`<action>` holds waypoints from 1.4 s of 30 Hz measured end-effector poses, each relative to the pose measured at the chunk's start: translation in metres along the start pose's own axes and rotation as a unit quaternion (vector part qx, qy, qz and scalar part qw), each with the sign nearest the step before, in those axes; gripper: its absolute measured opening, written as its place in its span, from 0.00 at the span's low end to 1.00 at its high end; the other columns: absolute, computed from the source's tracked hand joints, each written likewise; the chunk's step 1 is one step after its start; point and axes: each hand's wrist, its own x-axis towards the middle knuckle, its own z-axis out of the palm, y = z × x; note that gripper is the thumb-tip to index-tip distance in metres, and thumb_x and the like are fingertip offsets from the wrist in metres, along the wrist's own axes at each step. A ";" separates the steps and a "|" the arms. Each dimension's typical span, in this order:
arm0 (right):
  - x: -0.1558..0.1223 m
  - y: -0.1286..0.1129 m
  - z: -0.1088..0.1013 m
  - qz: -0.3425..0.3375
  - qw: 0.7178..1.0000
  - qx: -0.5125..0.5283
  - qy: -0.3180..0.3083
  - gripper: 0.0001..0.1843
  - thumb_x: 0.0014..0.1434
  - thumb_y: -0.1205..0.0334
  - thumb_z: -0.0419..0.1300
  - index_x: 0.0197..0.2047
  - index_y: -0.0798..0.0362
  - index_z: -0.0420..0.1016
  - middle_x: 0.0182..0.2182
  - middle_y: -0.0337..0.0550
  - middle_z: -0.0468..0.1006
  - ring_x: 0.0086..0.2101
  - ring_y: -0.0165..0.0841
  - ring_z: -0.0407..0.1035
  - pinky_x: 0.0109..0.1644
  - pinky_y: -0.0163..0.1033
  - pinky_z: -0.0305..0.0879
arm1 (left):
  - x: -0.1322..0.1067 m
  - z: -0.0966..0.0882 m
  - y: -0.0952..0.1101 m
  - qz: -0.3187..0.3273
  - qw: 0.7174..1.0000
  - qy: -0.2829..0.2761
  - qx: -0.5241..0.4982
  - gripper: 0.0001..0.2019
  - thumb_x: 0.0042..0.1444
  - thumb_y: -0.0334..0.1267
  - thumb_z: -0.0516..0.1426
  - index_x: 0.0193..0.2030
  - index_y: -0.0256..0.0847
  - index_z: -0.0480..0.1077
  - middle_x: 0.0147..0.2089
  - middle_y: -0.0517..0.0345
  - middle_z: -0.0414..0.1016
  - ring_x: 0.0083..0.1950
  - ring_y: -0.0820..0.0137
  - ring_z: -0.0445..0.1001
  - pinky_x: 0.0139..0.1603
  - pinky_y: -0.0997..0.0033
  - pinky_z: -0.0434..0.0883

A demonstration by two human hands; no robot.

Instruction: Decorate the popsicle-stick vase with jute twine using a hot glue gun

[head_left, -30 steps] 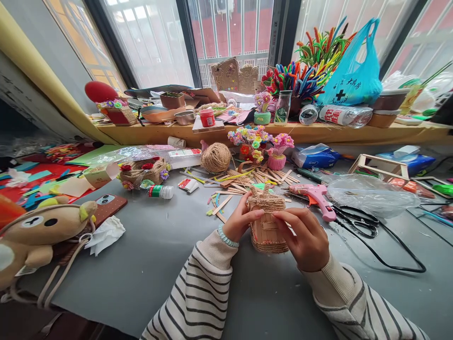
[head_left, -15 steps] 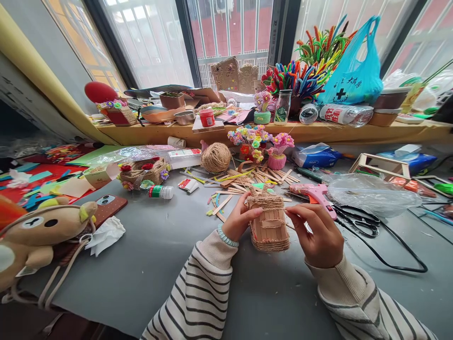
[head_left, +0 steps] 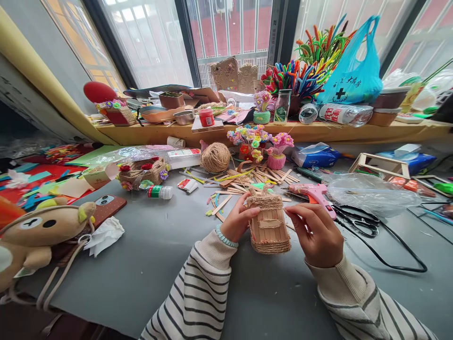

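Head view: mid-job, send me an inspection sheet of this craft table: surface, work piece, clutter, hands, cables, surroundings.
Surface: grey table, crowded toward the window.
Job's things: small wooden-stick basket wrapped in jute twine, held between both hands.
Clutter: ball of jute twine, loose wooden craft sticks, pink glue gun, black scissors, brown plush bear, phone in a brown case.
Hands: left hand grips the basket's left side; right hand has fingertips at its upper right edge, grip unclear.
Cables: black cable loops over the table right of the right hand.
Surroundings: yellow wooden ledge under barred windows, bearing coloured pipe cleaners and a blue plastic bag.
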 end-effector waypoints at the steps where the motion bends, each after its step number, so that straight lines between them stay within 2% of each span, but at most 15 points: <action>1: 0.000 0.000 0.000 -0.002 1.000 0.001 0.002 0.12 0.51 0.75 0.57 0.39 0.54 0.69 0.31 0.43 0.73 0.34 0.30 0.68 0.37 0.36 0.67 | 0.000 0.000 0.000 0.001 1.000 -0.001 -0.003 0.33 0.36 0.36 0.64 0.51 0.38 0.58 0.44 0.52 0.72 0.45 0.62 0.69 0.46 0.64 0.63; 7: 0.001 -0.002 -0.001 0.003 1.000 0.009 0.003 0.12 0.51 0.76 0.57 0.39 0.54 0.69 0.31 0.43 0.73 0.34 0.30 0.67 0.36 0.34 0.67 | 0.000 -0.003 -0.001 0.003 1.000 -0.012 -0.005 0.33 0.35 0.37 0.65 0.50 0.39 0.58 0.40 0.55 0.73 0.41 0.64 0.71 0.44 0.66 0.63; 14: 0.001 -0.003 -0.001 0.002 1.000 0.012 0.006 0.12 0.51 0.76 0.57 0.39 0.55 0.70 0.31 0.43 0.73 0.34 0.29 0.68 0.40 0.35 0.66 | -0.001 -0.002 0.001 0.004 0.999 -0.033 -0.020 0.33 0.35 0.36 0.64 0.51 0.39 0.59 0.43 0.52 0.73 0.43 0.61 0.71 0.43 0.65 0.63; 24: 0.001 -0.004 -0.001 -0.003 1.000 0.023 0.006 0.14 0.51 0.76 0.57 0.41 0.53 0.69 0.33 0.43 0.73 0.34 0.29 0.68 0.40 0.36 0.67 | -0.002 -0.001 0.002 0.008 0.998 -0.056 -0.005 0.36 0.36 0.38 0.63 0.55 0.38 0.57 0.45 0.50 0.73 0.48 0.57 0.70 0.48 0.60 0.63; 34: -0.001 -0.004 -0.002 -0.028 0.999 0.017 0.008 0.16 0.50 0.76 0.58 0.43 0.55 0.70 0.33 0.44 0.74 0.34 0.29 0.69 0.40 0.36 0.68 | -0.003 -0.002 0.003 0.016 0.997 -0.071 0.005 0.32 0.37 0.39 0.63 0.52 0.40 0.60 0.46 0.51 0.72 0.46 0.59 0.70 0.43 0.64 0.64; 38: -0.002 -0.005 -0.004 -0.048 0.999 -0.003 0.011 0.19 0.49 0.76 0.59 0.45 0.54 0.70 0.34 0.44 0.75 0.34 0.29 0.69 0.39 0.35 0.68 | -0.004 0.000 0.004 0.026 0.995 -0.098 0.000 0.29 0.39 0.40 0.62 0.51 0.41 0.63 0.49 0.51 0.71 0.51 0.57 0.67 0.48 0.62 0.63; 42: -0.002 -0.004 -0.007 -0.071 0.997 -0.022 0.012 0.21 0.48 0.76 0.60 0.47 0.56 0.70 0.35 0.45 0.76 0.34 0.29 0.70 0.39 0.35 0.67 | -0.007 0.004 0.004 0.026 0.997 -0.075 -0.022 0.26 0.40 0.39 0.60 0.50 0.40 0.64 0.49 0.52 0.71 0.54 0.57 0.65 0.54 0.59 0.59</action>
